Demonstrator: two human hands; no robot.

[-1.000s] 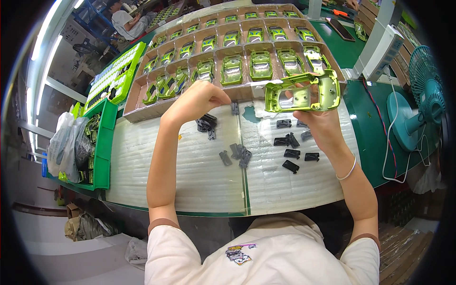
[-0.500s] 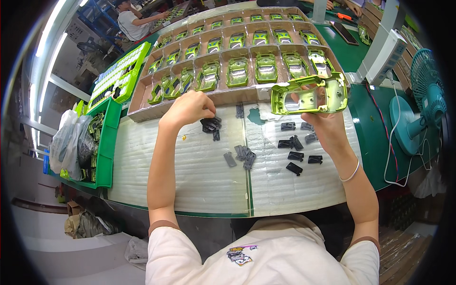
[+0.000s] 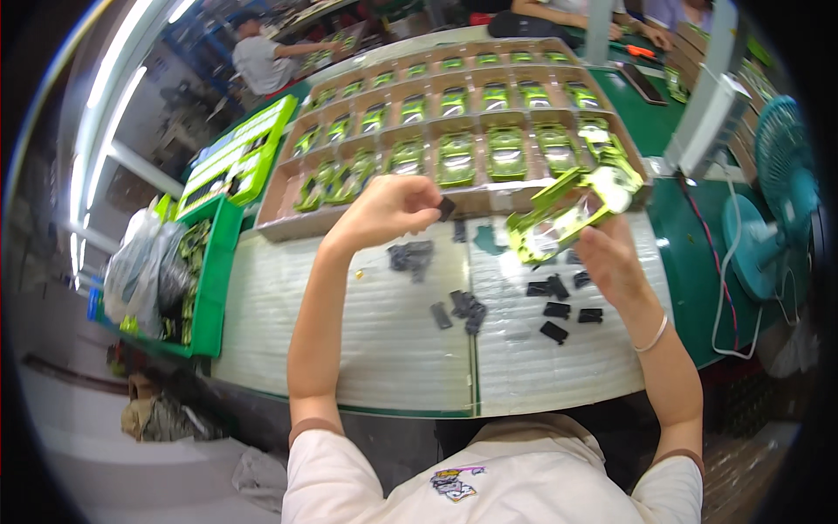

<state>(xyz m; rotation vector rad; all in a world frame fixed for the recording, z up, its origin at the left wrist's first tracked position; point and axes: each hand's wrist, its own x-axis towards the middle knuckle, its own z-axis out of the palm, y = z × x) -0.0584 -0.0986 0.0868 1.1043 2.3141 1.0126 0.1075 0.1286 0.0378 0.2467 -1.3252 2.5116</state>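
Since the frame 0.5 s ago, the left hand [image 3: 397, 210] has come away from the dark pile [image 3: 410, 258] toward its own 2 o'clock, and the green car shell [image 3: 602, 190], near level then, now slants, its near end dipping toward 8 o'clock. Some of the overall shift is the head view itself moving.

The left hand pinches 1 small black part [image 3: 446, 208] between thumb and fingertips, at its 3 o'clock. The pile sits just below it, near 6 o'clock. At 3 o'clock from that hand, well apart from the black part, the right hand [image 3: 611, 258] grips the shell from beneath; some of its fingers are hidden behind it. Loose black pieces [image 3: 556, 310] lie on the mat at the shell's 6 o'clock, and the cardboard tray [image 3: 297, 225] stretches behind at 12.

My reading: the step in hand is bringing 1 part to the shell. The next move calls for steadying the shell and lining the part up with it; the exact seat is too blurred to tell.
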